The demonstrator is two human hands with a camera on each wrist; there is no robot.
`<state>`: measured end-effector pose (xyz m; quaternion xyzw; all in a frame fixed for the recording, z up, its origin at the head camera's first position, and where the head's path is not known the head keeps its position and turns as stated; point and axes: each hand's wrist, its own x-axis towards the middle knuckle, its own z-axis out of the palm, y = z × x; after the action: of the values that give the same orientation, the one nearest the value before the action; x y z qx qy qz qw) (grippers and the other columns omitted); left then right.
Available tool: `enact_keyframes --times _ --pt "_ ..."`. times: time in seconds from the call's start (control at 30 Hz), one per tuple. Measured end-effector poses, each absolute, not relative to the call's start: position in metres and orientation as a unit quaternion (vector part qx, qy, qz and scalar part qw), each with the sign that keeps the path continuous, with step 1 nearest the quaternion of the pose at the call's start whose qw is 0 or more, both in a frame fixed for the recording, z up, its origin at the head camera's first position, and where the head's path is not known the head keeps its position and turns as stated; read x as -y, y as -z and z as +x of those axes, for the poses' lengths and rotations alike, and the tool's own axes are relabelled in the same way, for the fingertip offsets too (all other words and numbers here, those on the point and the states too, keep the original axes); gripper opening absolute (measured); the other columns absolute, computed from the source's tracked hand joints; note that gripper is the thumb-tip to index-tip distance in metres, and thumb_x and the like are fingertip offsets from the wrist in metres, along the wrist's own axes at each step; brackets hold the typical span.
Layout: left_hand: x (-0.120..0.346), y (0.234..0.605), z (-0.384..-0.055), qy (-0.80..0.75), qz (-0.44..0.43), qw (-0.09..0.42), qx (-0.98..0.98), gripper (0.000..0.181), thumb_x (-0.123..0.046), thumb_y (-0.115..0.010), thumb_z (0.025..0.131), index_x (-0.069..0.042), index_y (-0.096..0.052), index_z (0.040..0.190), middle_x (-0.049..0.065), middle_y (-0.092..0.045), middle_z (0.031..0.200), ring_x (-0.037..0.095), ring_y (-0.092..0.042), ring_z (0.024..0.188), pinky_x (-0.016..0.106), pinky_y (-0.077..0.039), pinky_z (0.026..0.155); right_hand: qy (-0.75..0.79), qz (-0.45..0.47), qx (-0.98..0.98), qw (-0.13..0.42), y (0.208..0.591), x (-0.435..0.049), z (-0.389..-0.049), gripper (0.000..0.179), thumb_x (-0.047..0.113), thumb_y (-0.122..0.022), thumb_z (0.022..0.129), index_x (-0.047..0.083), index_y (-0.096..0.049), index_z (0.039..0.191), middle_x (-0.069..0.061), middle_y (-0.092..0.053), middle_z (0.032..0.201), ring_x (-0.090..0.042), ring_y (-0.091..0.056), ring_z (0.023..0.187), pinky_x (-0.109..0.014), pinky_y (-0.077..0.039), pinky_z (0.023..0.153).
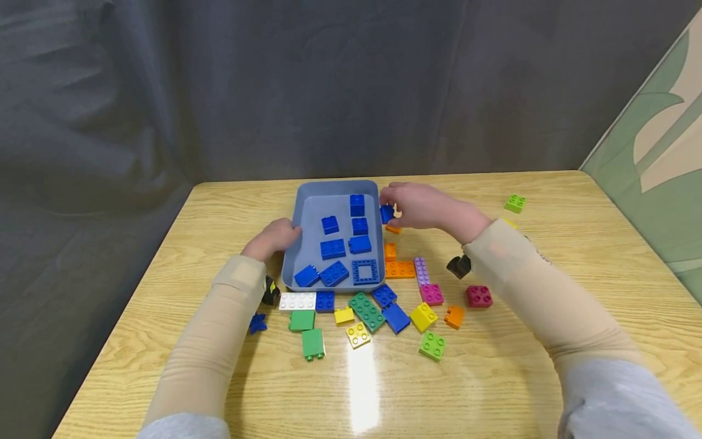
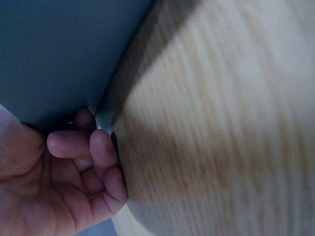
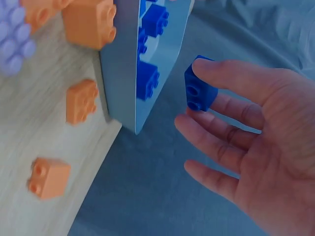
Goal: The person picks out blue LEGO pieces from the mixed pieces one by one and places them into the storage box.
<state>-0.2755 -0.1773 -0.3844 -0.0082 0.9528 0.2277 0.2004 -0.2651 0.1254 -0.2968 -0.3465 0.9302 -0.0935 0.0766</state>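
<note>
A grey-blue tray [image 1: 340, 204] holds several blue building bricks. My left hand [image 1: 276, 236] is at the tray's left side, thumb over the rim; in the left wrist view its fingers [image 2: 69, 144] curl in under the tray's edge. Beside the far part of the right wall, my right hand [image 1: 419, 204] pinches a blue brick [image 1: 387, 213] between thumb and fingers. The right wrist view shows this blue brick [image 3: 199, 88] held off the table, studs toward the tray, with the other fingers spread loosely.
Orange bricks [image 1: 400, 269] and a lilac brick [image 1: 421, 270] lie right of the tray. Along its front are a white brick [image 1: 297, 301], green bricks [image 1: 313, 344], yellow ones [image 1: 358, 335] and more blue ones [image 1: 396, 317]. A lime brick [image 1: 515, 203] sits far right.
</note>
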Motion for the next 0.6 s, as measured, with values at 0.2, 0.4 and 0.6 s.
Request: enact_keyframes --times 0.2,0.4,0.6 --pt "0.177 0.381 -0.273 -0.253 -0.012 0.200 -0.946 0.036 -0.027 -0.037 0.104 0.001 -0.056 0.093 0.011 -0.052 0.083 0.025 -0.053 0.079 0.035 -0.043 0.072 0.078 -0.351 -0.930 0.080 0.304 -0.104 -0.268 0.038 0.019 -0.076 0.085 0.003 -0.062 0.117 -0.012 -0.061 0.109 -0.026 -0.058 0.095 -0.039 -0.049 0.085" --pt "0.180 0.379 -0.271 -0.275 -0.019 0.203 -0.939 0.034 -0.027 -0.038 0.103 0.000 -0.055 0.093 0.011 -0.051 0.082 0.025 -0.052 0.080 0.035 -0.042 0.072 0.068 -0.343 -0.933 0.088 0.312 -0.083 -0.273 0.043 0.023 -0.074 0.087 0.003 -0.060 0.122 -0.012 -0.060 0.114 -0.025 -0.057 0.099 -0.038 -0.048 0.089" --pt "0.180 0.378 -0.271 -0.285 -0.025 0.204 -0.936 0.034 -0.027 -0.039 0.103 0.002 -0.055 0.097 0.012 -0.052 0.084 0.025 -0.052 0.081 0.035 -0.043 0.073 0.071 -0.334 -0.935 0.092 0.316 -0.065 -0.277 0.043 0.025 -0.073 0.088 0.006 -0.059 0.124 -0.010 -0.059 0.116 -0.024 -0.055 0.100 -0.037 -0.047 0.090"
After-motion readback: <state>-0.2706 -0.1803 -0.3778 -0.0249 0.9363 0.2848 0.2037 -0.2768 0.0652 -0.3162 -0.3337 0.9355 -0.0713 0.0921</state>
